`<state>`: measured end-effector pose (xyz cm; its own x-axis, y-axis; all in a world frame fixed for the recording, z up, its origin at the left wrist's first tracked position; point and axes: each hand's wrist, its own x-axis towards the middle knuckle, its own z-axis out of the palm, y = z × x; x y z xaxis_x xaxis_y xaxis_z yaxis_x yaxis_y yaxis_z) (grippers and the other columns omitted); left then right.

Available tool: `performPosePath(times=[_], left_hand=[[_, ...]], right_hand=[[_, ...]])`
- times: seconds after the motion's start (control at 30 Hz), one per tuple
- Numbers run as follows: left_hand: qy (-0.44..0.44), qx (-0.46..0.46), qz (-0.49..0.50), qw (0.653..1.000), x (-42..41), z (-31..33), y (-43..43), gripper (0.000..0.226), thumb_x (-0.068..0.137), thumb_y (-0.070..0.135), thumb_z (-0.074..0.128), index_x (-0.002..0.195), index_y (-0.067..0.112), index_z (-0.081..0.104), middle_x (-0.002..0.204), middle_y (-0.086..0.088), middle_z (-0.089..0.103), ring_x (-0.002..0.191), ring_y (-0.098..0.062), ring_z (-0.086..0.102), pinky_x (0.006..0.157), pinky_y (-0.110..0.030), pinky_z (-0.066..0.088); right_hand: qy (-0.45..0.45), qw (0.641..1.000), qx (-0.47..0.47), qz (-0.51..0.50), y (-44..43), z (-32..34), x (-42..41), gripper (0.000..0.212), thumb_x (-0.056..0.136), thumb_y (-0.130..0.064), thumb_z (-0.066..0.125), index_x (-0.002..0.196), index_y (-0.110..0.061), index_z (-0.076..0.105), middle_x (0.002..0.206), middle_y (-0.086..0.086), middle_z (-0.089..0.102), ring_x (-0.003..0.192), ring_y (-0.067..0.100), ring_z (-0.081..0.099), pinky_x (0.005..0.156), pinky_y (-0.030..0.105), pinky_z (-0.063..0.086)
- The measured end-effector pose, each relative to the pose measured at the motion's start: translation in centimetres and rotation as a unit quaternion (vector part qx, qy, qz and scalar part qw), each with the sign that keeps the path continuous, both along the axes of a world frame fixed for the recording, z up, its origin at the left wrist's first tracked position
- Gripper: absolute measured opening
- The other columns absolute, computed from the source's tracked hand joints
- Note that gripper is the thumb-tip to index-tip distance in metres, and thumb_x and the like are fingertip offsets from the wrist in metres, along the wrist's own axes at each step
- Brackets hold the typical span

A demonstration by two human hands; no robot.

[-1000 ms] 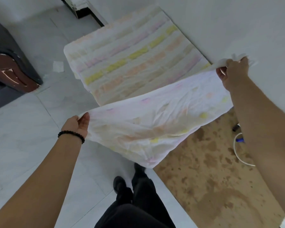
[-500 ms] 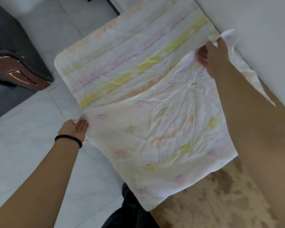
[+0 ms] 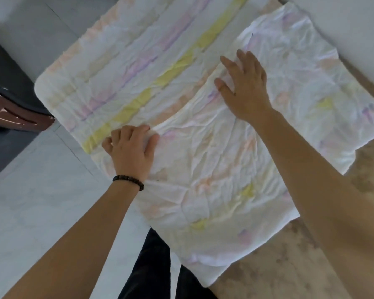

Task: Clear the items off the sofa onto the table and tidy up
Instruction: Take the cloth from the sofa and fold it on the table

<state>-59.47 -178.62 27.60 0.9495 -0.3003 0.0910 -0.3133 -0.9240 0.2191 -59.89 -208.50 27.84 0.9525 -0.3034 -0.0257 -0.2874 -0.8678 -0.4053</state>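
- The person's black trousers (image 3: 151, 266) stand at the edge of a brown mottled sofa surface (image 3: 289, 266).
- A white crumpled cloth with faded pink and yellow stripes (image 3: 214, 169) lies on that surface, its near half folded over the far half.
- The left hand (image 3: 131, 152), with a black bead bracelet (image 3: 129, 181) at its wrist, curls its fingers round the fold's edge.
- The right hand (image 3: 244, 87) presses flat, fingers spread, on the folded layer.
- Pale tiled floor (image 3: 41, 201) lies to the left.
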Motion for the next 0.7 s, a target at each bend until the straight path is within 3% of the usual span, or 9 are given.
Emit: performPosePath(times=[0.07,0.17,0.3,0.37,0.53,0.7], left_hand=[[-0.003,-0.045,0.010,0.999,0.4,0.4,0.0,0.019,0.089,0.043,0.062,0.094,0.026,0.070,0.087,0.002,0.062,0.091,-0.026,0.053,0.088,-0.039,0.027],[-0.013,-0.100,0.037,0.994,1.2,1.3,0.7,0.015,0.091,0.037,0.062,0.090,0.024,0.070,0.084,0.002,0.060,0.087,-0.022,0.051,0.083,-0.031,0.025],[0.058,-0.092,0.140,0.984,2.9,1.2,2.0,0.020,0.092,0.038,0.058,0.098,0.022,0.068,0.098,-0.003,0.058,0.099,-0.028,0.050,0.086,-0.035,0.030],[0.073,-0.055,0.132,0.987,3.3,1.0,2.0,0.024,0.091,0.039,0.058,0.104,0.021,0.066,0.109,-0.007,0.056,0.106,-0.031,0.048,0.091,-0.039,0.031],[-0.003,-0.041,-0.048,0.998,2.9,1.9,-2.3,0.037,0.094,0.036,0.054,0.125,0.016,0.057,0.133,-0.013,0.049,0.126,-0.034,0.041,0.100,-0.048,0.029],[0.046,0.004,-0.272,0.961,3.1,1.7,-12.9,0.052,0.099,0.042,0.039,0.144,0.014,0.040,0.157,-0.016,0.024,0.147,-0.033,0.016,0.117,-0.052,0.014]], right_hand=[[0.070,0.997,-0.035,-0.001,1.2,-0.8,-0.1,0.063,0.098,-0.055,0.037,0.153,-0.026,0.029,0.161,0.018,0.014,0.149,0.040,0.009,0.118,0.054,0.009],[0.082,0.995,-0.053,-0.028,2.2,-1.0,0.2,0.063,0.100,-0.053,0.033,0.155,-0.025,0.022,0.162,0.019,0.009,0.149,0.041,0.005,0.119,0.056,0.004],[0.082,0.993,-0.062,-0.052,3.7,-1.4,1.9,0.062,0.101,-0.054,0.026,0.156,-0.026,0.018,0.163,0.018,0.005,0.150,0.040,0.001,0.119,0.058,0.001],[0.091,0.992,-0.069,-0.054,4.2,-1.5,2.1,0.064,0.101,-0.055,0.021,0.157,-0.025,0.014,0.163,0.017,0.003,0.150,0.038,-0.001,0.119,0.057,0.000],[-0.001,0.988,-0.031,-0.152,2.5,-0.2,-2.1,0.064,0.102,-0.054,0.022,0.156,-0.020,0.020,0.163,0.017,0.009,0.151,0.034,0.005,0.122,0.051,0.003],[0.034,0.951,-0.061,-0.301,-2.9,0.1,-10.5,0.064,0.102,-0.054,0.021,0.157,-0.020,0.016,0.164,0.016,0.003,0.151,0.034,-0.001,0.121,0.051,0.000]])
